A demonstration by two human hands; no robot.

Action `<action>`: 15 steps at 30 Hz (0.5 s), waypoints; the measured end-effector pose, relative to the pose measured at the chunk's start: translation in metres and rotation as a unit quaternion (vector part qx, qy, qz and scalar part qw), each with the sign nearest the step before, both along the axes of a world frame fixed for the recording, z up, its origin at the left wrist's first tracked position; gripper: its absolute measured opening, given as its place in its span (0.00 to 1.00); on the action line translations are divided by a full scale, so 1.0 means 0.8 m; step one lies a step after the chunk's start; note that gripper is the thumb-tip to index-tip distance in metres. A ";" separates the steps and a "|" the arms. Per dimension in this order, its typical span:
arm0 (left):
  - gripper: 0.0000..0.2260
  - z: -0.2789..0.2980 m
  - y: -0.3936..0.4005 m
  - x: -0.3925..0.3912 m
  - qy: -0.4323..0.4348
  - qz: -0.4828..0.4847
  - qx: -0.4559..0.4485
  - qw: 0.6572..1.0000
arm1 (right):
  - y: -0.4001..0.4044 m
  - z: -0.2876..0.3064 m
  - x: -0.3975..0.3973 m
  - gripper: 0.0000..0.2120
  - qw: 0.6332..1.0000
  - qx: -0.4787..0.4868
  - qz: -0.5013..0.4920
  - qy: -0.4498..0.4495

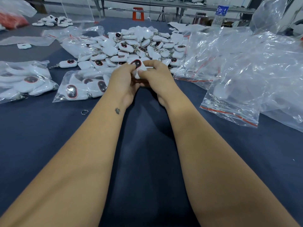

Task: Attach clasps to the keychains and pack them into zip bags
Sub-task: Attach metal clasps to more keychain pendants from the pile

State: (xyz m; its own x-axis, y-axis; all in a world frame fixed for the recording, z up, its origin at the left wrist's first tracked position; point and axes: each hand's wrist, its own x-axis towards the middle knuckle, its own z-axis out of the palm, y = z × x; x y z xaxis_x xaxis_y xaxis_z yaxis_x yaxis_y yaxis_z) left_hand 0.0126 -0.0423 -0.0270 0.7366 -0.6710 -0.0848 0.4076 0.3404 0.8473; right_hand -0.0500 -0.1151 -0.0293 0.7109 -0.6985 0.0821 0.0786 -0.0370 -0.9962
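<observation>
Both hands meet above the dark blue table [147, 145] and hold one white plush keychain [139, 65] with a dark, red-rimmed oval patch. My left hand [122, 82] pinches its left side and my right hand [157, 77] pinches its right side. Whatever sits under the fingers is hidden. Just behind them lies a big pile of the same white keychains [139, 45], many with metal clasps. A lone metal ring [84, 112] lies on the cloth left of my left forearm.
Two filled zip bags [82, 87] [24, 81] lie at the left. A heap of empty clear zip bags with red strips [242, 71] covers the right. A water bottle [220, 15] stands at the back right, a few keychains [52, 21] at the back left.
</observation>
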 end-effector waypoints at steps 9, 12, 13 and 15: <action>0.17 -0.003 0.002 0.003 -0.079 -0.033 -0.003 0.996 | -0.002 -0.002 0.001 0.11 1.000 -0.022 0.001 0.019; 0.17 -0.004 0.000 0.003 -0.101 -0.044 0.009 0.994 | -0.001 -0.002 -0.001 0.07 1.000 -0.021 -0.003 0.010; 0.16 -0.005 0.000 0.004 -0.103 -0.046 0.012 0.994 | 0.000 -0.002 -0.001 0.07 1.000 -0.023 -0.007 0.006; 0.16 -0.006 -0.001 0.004 -0.105 -0.047 0.014 0.993 | 0.000 -0.003 -0.001 0.06 1.000 -0.026 -0.016 -0.002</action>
State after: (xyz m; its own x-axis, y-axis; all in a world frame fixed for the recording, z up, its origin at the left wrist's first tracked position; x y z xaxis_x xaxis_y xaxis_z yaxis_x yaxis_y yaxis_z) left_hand 0.0159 -0.0428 -0.0315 0.6741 -0.7374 0.0435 0.2501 0.2833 0.9258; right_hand -0.0507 -0.1147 -0.0319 0.6885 -0.7149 0.1216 0.0798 -0.0920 -0.9926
